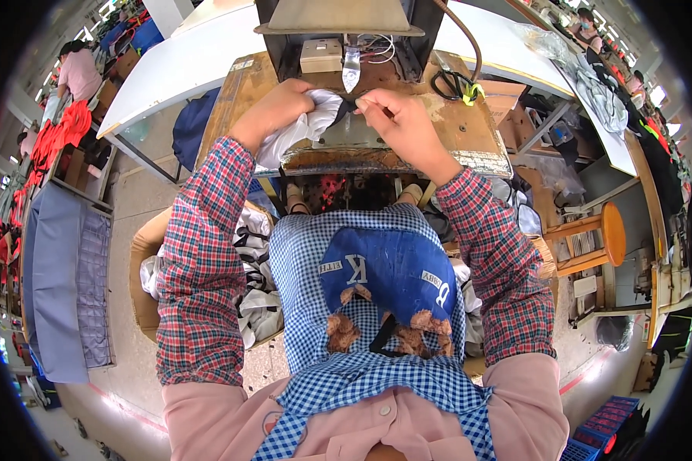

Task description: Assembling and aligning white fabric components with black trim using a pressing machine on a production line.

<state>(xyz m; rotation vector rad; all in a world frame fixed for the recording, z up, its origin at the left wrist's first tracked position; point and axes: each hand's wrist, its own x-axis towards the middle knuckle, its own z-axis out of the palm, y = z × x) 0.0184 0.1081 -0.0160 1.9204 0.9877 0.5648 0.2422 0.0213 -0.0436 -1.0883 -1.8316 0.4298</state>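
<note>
Checked apron (377,307) nearest; at twelve o'clock both hands, left (277,107) and right (400,123), pinch white fabric (300,131) under the machine's presser (351,73); fingertips risk getting caught.

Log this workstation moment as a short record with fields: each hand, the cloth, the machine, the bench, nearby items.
left hand: gripping the bunched white cloth
right hand: pinching dark fabric beside the metal presser part
machine: dark body directly above both hands
bench: worn wooden top
scissors: black handles, lying right of the machine
stool: wooden, to the person's right
carton: holds more white and dark cloth, lower left
</note>
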